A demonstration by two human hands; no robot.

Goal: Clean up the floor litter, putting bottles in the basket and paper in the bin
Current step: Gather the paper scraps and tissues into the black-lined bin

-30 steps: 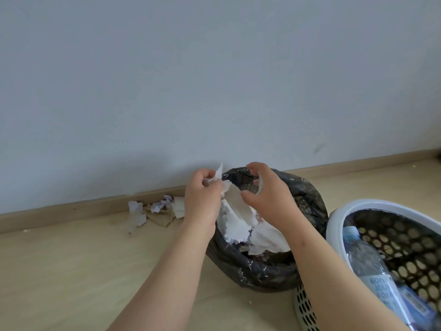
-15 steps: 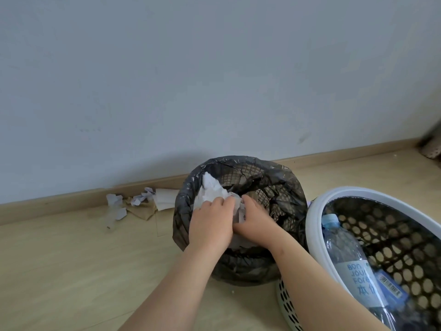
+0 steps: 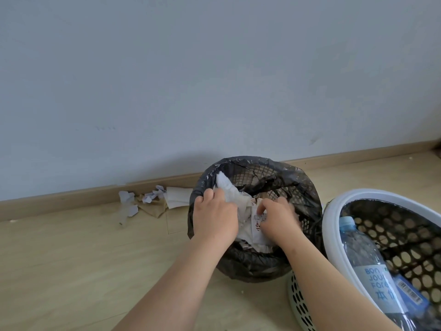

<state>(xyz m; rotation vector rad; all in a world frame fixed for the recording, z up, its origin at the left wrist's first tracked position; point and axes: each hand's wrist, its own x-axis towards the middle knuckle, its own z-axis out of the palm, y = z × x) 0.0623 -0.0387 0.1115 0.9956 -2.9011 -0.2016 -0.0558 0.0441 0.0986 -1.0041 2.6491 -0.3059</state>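
Note:
A round bin [image 3: 307,185] lined with a black bag stands on the floor by the wall. Both my hands are inside its mouth on a wad of white crumpled paper [image 3: 229,189]. My left hand [image 3: 214,218] lies over the paper at the bin's left rim, fingers bent onto it. My right hand [image 3: 278,222] presses down with curled fingers on a printed scrap in the middle. To the right stands a white-rimmed perforated basket [image 3: 334,216] holding a clear plastic bottle [image 3: 365,261] with a blue cap.
A small heap of torn white and brown paper scraps [image 3: 155,201] lies on the wooden floor against the skirting board, left of the bin. The grey wall fills the upper view. Bare floor stretches to the left and in front.
My hands went from holding the paper above the bin's rim to pushing it down inside the bin; the right hand has shifted slightly right onto the printed scrap.

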